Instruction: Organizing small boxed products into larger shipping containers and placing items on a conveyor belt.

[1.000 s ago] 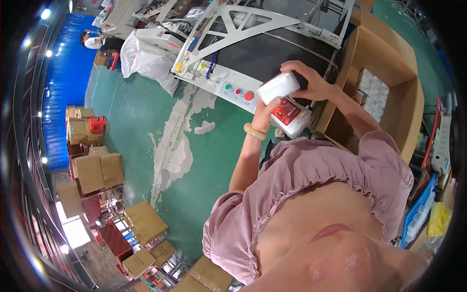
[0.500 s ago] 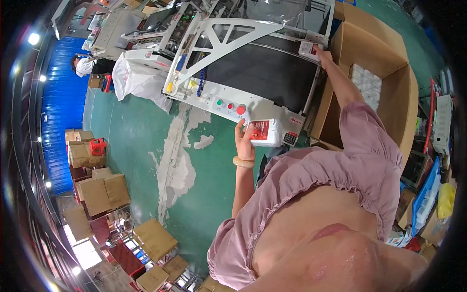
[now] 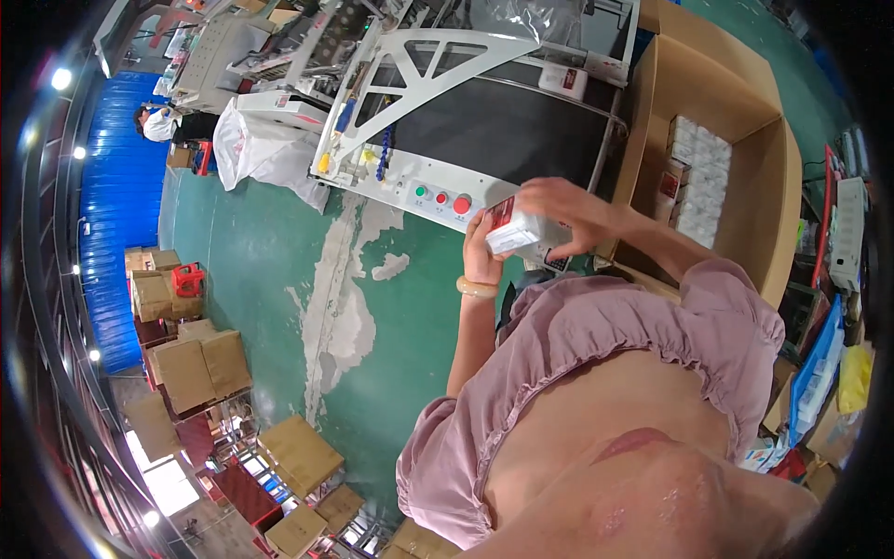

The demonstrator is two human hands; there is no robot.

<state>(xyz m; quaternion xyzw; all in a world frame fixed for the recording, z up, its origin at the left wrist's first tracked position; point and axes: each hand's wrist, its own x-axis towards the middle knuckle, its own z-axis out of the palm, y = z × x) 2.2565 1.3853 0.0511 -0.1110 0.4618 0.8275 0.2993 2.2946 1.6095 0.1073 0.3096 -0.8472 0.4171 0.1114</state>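
Observation:
My left hand (image 3: 479,253) holds a shrink-wrapped white package (image 3: 514,238) with a red label, in front of the machine's control panel. My right hand (image 3: 575,212) reaches across from the right, its fingers over the top of that package and its thumb at the near side. Part of the package is hidden behind the right fingers. A second white package (image 3: 563,82) with a red mark lies at the far right of the machine's black belt (image 3: 503,130), apart from both hands.
To the right stands an open cardboard carton (image 3: 722,79) holding rows of wrapped white packages (image 3: 703,172) and a red-labelled package (image 3: 667,186). The white machine frame (image 3: 438,79) spans the belt. A white sack (image 3: 265,154) sits left of the machine; cardboard boxes (image 3: 191,373) stand at lower left.
My right hand has come back from a package at the belt's far right to the one in my left hand. A red-labelled package now shows in the carton where my arm blocked the view.

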